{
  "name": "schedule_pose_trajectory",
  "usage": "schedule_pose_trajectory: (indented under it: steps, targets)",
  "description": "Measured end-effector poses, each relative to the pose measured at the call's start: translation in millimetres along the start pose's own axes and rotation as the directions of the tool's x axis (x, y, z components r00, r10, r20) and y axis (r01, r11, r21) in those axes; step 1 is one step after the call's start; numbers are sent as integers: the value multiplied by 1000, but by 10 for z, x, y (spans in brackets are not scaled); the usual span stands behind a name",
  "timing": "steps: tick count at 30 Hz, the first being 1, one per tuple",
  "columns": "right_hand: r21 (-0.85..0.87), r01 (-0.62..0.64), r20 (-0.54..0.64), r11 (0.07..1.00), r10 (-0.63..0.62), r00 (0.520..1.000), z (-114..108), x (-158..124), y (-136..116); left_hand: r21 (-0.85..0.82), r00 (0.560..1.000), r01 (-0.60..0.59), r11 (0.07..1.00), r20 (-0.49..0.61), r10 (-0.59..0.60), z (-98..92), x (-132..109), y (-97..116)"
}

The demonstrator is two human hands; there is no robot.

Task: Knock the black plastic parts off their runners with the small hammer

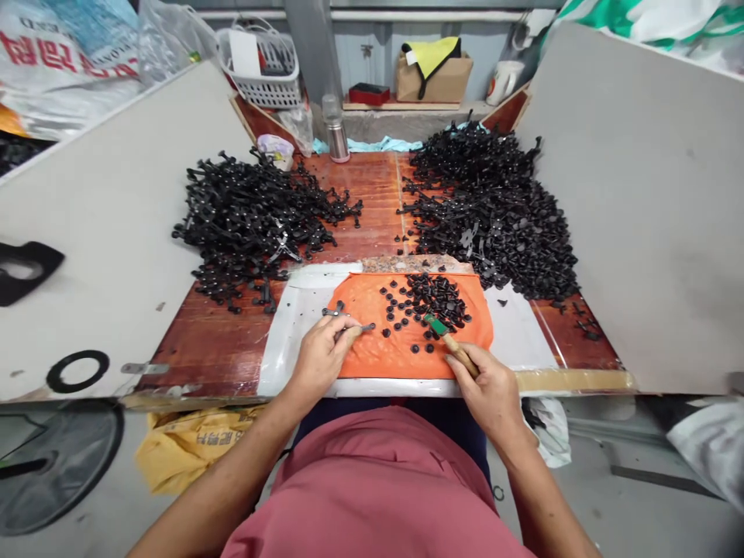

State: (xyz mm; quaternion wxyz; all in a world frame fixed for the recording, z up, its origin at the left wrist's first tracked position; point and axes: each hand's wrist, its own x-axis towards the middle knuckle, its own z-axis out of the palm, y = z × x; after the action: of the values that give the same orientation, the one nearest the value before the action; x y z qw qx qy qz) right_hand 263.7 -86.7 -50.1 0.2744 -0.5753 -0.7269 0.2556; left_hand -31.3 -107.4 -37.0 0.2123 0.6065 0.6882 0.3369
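My left hand (328, 349) pinches a small dark link-shaped part (367, 328) over the left side of an orange cloth (360, 360). Another black part (334, 310) lies at its fingertips; whether the hand also holds that one I cannot tell. Wrapped round the wooden handle of a tool with a flat green head (437, 324) is my right hand (488, 384). The green head points up and left, at the near edge of a heap of small black round-headed pieces (439, 294). Several more of these pieces lie scattered on the cloth between the hands.
Large piles of black parts stand at left (249, 217) and right (494, 209). Pale upright panels (116, 225) flank the reddish wooden table (372, 178). Behind are a steel flask (337, 139), a grey basket (261, 85), a cardboard box (435, 81) and a white mug (504, 81).
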Motion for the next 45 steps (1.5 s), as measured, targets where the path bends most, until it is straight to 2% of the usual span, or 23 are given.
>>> schedule_pose_trajectory:
  steps: [9, 20, 26, 29, 34, 36, 39, 43, 45]
  targets:
    - [27, -33, 21, 999, 32, 999, 21, 39, 63, -23, 998, 12, 1000, 67, -10, 112, 46, 43]
    - [8, 4, 7, 1000, -4, 1000, 26, 39, 32, 201, 993, -30, 979, 116, 6, 164, 38, 152]
    - [27, 46, 34, 999, -47, 998, -38, 28, 42, 242, 993, -46, 969, 118, 17, 149, 54, 171]
    - [14, 96, 46, 995, -97, 994, -104, 10, -35, 225, 991, -35, 974, 131, 6, 132, 68, 180]
    - [-48, 190, 189, 981, -178, 966, -225, 1, -336, 255, 989, -11, 967, 147, -27, 116, 89, 220]
    - [-53, 244, 205, 968, -228, 952, -248, -4, -460, 269, 988, -9, 963, 151, -33, 106, 99, 240]
    - [-97, 302, 181, 948, -282, 942, -234, -12, -597, 271, 985, -13, 962, 171, -35, 98, 116, 253]
    - [-283, 308, 208, 908, -255, 944, -146, -5, -658, 247, 985, -14, 969, 170, -29, 106, 122, 228]
    - [-317, 307, 209, 897, -250, 946, -105, -1, -648, 238, 987, -15, 971, 159, -23, 114, 120, 208]
